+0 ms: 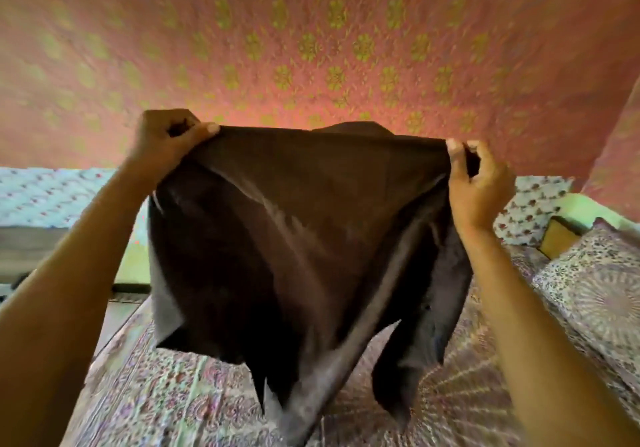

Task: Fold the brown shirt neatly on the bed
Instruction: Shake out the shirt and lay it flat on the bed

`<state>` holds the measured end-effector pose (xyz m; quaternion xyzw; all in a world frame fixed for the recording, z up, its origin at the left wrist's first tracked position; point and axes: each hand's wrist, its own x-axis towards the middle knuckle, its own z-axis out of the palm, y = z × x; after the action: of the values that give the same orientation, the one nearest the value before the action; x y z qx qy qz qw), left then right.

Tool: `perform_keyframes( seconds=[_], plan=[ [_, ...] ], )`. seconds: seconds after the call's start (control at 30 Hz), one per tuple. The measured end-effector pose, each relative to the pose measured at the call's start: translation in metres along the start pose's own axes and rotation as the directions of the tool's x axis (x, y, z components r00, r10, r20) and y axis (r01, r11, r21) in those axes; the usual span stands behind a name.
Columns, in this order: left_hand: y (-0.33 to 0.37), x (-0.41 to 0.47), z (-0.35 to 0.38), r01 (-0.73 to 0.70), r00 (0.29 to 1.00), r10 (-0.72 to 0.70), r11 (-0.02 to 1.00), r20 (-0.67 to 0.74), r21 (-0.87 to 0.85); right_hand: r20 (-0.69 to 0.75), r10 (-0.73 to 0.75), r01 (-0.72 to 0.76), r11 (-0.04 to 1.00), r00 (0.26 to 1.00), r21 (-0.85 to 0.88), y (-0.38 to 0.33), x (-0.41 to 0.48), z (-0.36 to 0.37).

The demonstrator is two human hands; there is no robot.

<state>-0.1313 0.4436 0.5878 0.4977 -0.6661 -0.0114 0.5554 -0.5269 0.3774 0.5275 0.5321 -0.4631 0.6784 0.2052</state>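
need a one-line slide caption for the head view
Left hand and right hand pinch the brown shirt by its top edge, holding it up above the patterned bed.

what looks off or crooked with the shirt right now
Nothing looks damaged. The shirt hangs above the bed, pinched at its top edge by the left hand and right hand. The right hand sits lower, so that edge slants and the bottom hangs unevenly.
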Motion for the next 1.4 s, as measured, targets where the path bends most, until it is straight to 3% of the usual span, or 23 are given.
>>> perform_keyframes(
  seconds=[0.27, 0.43, 0.53, 0.63, 0.73, 0.9, 1.0, 1.2, 1.33, 1.4],
  plan=[
    [0.038, 0.017, -0.009, -0.074, 0.992, 0.072, 0.997, -0.100, -0.008, -0.042, -0.321, 0.314, 0.940, 0.946, -0.133, 0.000, 0.054, -0.031],
    [-0.010, 0.035, 0.030, -0.025, 1.000, 0.027, 0.982, -0.008, 0.186, 0.146, -0.314, 0.330, 0.938, 0.938, -0.106, 0.033, 0.041, -0.002],
    [-0.061, 0.031, 0.068, 0.042, 0.978, -0.095, 0.962, 0.183, 0.270, 0.328, -0.264, 0.312, 0.944, 0.907, -0.105, 0.071, 0.009, 0.032],
    [-0.124, 0.017, 0.109, 0.127, 0.870, -0.253, 0.944, 0.424, 0.303, 0.520, -0.148, 0.253, 0.958, 0.841, -0.138, 0.111, -0.038, 0.068],
    [-0.183, 0.002, 0.151, 0.222, 0.778, -0.348, 0.931, 0.523, 0.290, 0.634, -0.068, 0.226, 0.959, 0.771, -0.172, 0.148, -0.085, 0.095],
    [-0.266, -0.026, 0.224, 0.318, 0.789, -0.401, 0.915, 0.465, 0.249, 0.732, 0.156, 0.068, 0.961, 0.664, -0.267, 0.201, -0.154, 0.137],
    [-0.318, -0.040, 0.262, 0.386, 0.762, -0.460, 0.888, 0.457, 0.250, 0.770, 0.188, 0.030, 0.965, 0.610, -0.259, 0.231, -0.190, 0.166],
    [-0.410, -0.071, 0.339, 0.344, 0.720, -0.502, 0.858, 0.479, 0.382, 0.788, 0.212, 0.184, 0.907, 0.577, -0.379, 0.288, -0.267, 0.232],
    [-0.467, -0.091, 0.405, 0.286, 0.708, -0.508, 0.842, 0.491, 0.458, 0.824, 0.270, 0.260, 0.860, 0.498, -0.439, 0.329, -0.333, 0.272],
    [-0.510, -0.104, 0.449, 0.261, 0.683, -0.513, 0.837, 0.520, 0.482, 0.818, 0.288, 0.277, 0.841, 0.497, -0.465, 0.364, -0.371, 0.300]
  ],
)
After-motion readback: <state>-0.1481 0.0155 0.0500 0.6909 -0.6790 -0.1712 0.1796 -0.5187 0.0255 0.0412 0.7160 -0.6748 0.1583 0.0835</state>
